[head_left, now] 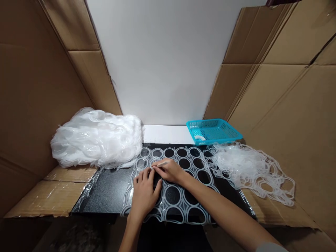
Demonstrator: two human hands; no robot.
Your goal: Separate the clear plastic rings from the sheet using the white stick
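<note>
A translucent sheet of joined rings lies over the black tabletop, its front edge hanging at the table's edge. My left hand rests flat on the sheet's left part, fingers stretched out. Just beside its fingertips, my right hand is closed in a pinch around a thin pale pen-like tool. The tool's tip is hidden by the fingers, so I cannot tell whether it touches the sheet.
A large pile of clear plastic sheets sits at the back left. At the back right stands a blue basket holding a small white ring-shaped piece. Loose ring-shaped strips heap up on the right. Cardboard walls enclose both sides.
</note>
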